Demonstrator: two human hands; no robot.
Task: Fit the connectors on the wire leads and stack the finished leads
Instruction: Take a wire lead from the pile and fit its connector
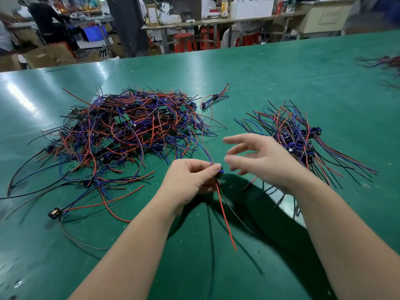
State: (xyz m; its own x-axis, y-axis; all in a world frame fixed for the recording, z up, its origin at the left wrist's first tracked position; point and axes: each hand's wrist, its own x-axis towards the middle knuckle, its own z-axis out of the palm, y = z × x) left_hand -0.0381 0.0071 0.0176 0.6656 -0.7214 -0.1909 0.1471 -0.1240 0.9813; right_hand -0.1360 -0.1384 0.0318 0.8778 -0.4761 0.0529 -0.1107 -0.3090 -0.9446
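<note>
Stretching across a busy workshop, the green bench (281, 68) carries a big tangled heap of unfinished leads (129, 126) at left and a neater stack of finished leads (303, 144) at right. Behind stand cluttered tables, red stools and cardboard boxes. The left hand (190, 180) pinches one wire lead (225, 219) by its small connector, mostly hidden under the fingers. The right hand (266, 159), motion-blurred, hovers spread and empty.
</note>
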